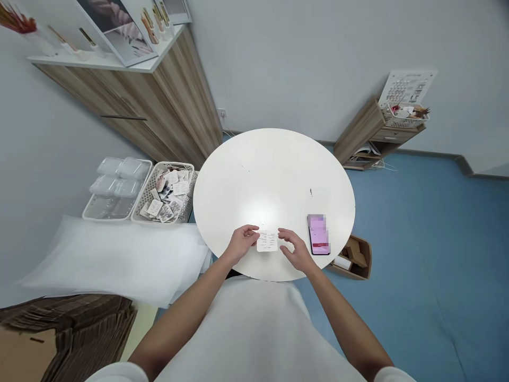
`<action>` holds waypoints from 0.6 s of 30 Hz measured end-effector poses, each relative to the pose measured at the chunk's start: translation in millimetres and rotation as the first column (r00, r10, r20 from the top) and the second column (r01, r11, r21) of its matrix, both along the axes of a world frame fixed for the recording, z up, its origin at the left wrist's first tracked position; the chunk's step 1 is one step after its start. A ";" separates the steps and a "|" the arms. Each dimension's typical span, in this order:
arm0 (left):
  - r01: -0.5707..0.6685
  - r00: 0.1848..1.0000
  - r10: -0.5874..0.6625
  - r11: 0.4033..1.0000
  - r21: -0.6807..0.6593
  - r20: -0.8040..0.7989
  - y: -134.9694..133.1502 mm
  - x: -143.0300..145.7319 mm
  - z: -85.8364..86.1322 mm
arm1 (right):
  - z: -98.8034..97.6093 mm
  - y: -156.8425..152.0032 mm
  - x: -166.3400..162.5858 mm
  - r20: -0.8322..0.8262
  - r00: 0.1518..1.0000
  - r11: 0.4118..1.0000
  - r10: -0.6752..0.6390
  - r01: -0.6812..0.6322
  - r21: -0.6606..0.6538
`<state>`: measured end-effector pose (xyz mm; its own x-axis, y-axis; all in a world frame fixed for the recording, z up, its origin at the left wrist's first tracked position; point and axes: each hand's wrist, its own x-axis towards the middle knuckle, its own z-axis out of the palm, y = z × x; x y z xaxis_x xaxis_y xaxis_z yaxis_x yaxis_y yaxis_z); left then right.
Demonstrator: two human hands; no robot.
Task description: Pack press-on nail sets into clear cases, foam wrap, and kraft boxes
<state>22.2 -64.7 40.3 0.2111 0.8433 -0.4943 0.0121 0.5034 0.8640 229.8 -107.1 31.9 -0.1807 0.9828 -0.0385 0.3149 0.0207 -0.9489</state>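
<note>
White and round, the worktop (270,170) is made to carry a small printed card (267,242) near its front edge, probably so that both hands can be brought to it without stretching. The card's left edge is met by the gathered fingertips of the left hand (240,242), though whether it is pinched cannot be told. The right hand (297,251) is held with thumb and fingers spread wide, just beside the opposite edge, so most of the print is left uncovered. A phone (318,236) with a lit screen is laid to the right of that hand, presumably to be seen without crowding the card. Beyond the worktop's left side, loose cards (175,188) are heaped in a white basket (191,197), perhaps to be kept from scattering, and clear packets (119,172) are stacked beside it.
</note>
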 end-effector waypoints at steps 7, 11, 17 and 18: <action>0.058 0.998 -0.059 0.998 -0.036 -0.016 -3.7 14.2 0.7 | -7.4 5.5 5.2 0.009 1.000 0.997 0.017 -0.017 0.081; 0.181 0.980 -0.177 0.983 0.035 -0.088 -5.0 10.9 2.1 | -10.6 8.9 1.5 -0.034 0.993 0.990 -0.116 0.113 -0.084; 0.241 0.966 -0.227 0.963 0.121 -0.121 -5.7 1.3 -3.9 | -11.2 11.1 -9.8 -0.154 0.960 0.943 -0.233 0.184 -0.278; 0.230 0.972 -0.221 0.965 0.123 -0.085 -5.6 0.4 -5.1 | -10.7 10.9 -11.7 -0.158 0.957 0.938 -0.243 0.191 -0.288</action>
